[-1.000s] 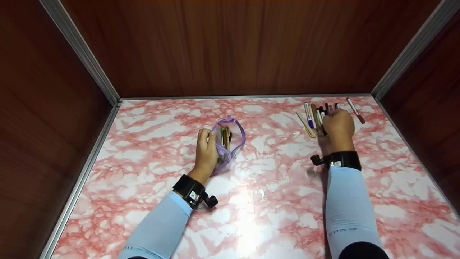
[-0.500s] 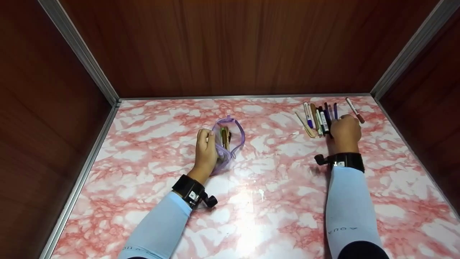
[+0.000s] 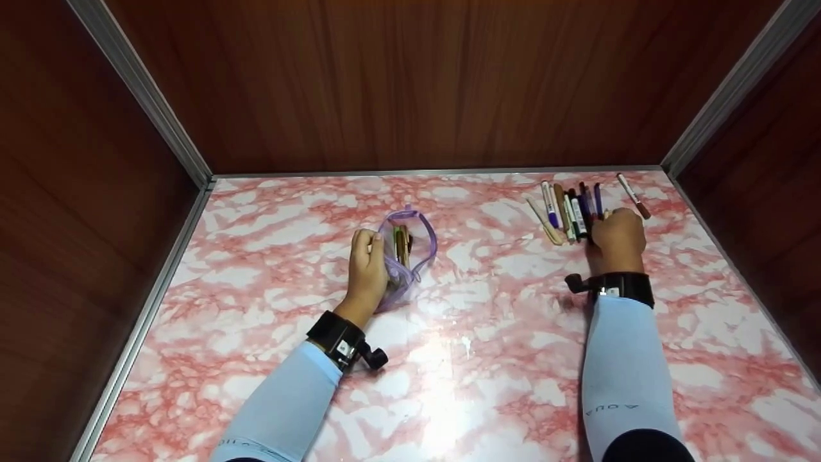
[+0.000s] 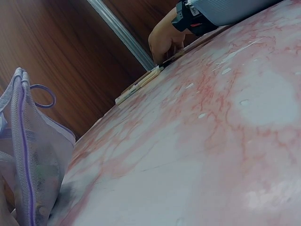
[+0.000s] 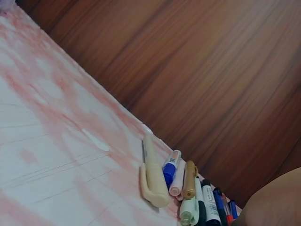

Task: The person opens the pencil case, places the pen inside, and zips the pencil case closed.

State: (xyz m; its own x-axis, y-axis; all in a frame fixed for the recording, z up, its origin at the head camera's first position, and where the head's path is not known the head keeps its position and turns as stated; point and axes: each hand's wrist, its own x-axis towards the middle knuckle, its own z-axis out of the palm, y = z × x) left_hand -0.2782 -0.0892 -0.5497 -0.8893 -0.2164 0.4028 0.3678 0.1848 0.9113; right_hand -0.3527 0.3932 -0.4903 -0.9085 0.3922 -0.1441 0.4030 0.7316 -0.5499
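Observation:
My left hand (image 3: 368, 266) grips the near-left rim of a purple mesh pencil case (image 3: 428, 240), thumb on the mouth edge. The case gapes upward, and several pens (image 3: 402, 244) stand inside it. In the left wrist view the case (image 4: 44, 155) shows its purple zip and a small loop. My right hand (image 3: 621, 236) is at the right end of a row of pens and markers, its fingers pointing down and mostly hidden. Whether it pinches a pen cannot be seen. Among the row are a black-and-white marker (image 5: 211, 202), a brown pen (image 5: 189, 180) and a blue-capped marker (image 5: 171, 168).
A cream pen with a clip (image 5: 154, 179) lies at the row's left end. One brown-capped marker (image 3: 634, 196) lies apart, farther right. The marbled pink table (image 3: 487, 359) is bounded by wood panels (image 3: 423, 83) with metal edging at the back and sides.
My right hand has shifted right along the row, uncovering the black-and-white marker and the darker pens, then slowed beside them. My left hand and the pencil case have stayed put.

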